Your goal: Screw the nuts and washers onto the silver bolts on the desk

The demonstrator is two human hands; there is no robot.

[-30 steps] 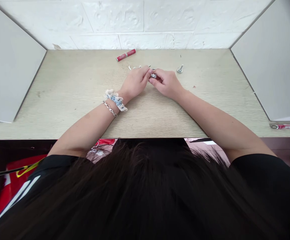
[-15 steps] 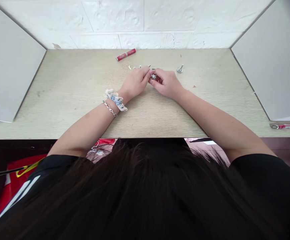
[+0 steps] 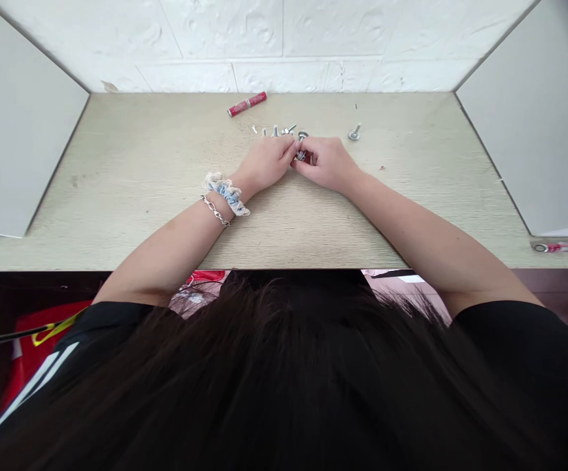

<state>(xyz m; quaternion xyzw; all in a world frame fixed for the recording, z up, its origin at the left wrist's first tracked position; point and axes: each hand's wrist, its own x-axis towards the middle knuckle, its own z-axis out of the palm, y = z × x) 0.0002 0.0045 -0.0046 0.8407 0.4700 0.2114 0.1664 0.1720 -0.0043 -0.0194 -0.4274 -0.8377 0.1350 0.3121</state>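
Observation:
My left hand (image 3: 268,159), with a scrunchie and a chain bracelet at the wrist, meets my right hand (image 3: 327,161) fingertip to fingertip just above the desk. Between the closed fingers of both is a small metal bolt (image 3: 302,156), apparently with a nut or washer on it; the fingers cover much of it. Right behind the fingertips, a round-headed metal piece (image 3: 303,135) shows. Behind my left hand several more bolts (image 3: 276,131) are partly hidden by the knuckles. Another bolt (image 3: 355,133) stands head down on the desk, to the right of my right hand.
A red tube (image 3: 247,104) lies near the white wall (image 3: 259,33). Grey panels rise at the left (image 3: 19,124) and right (image 3: 523,124) of the wooden desk (image 3: 284,229). A red patterned tube-like item (image 3: 565,247) lies at the right front edge.
My hands sit slightly lower in the view, with the fingers shifted around the bolt. More of the bolts behind them now shows.

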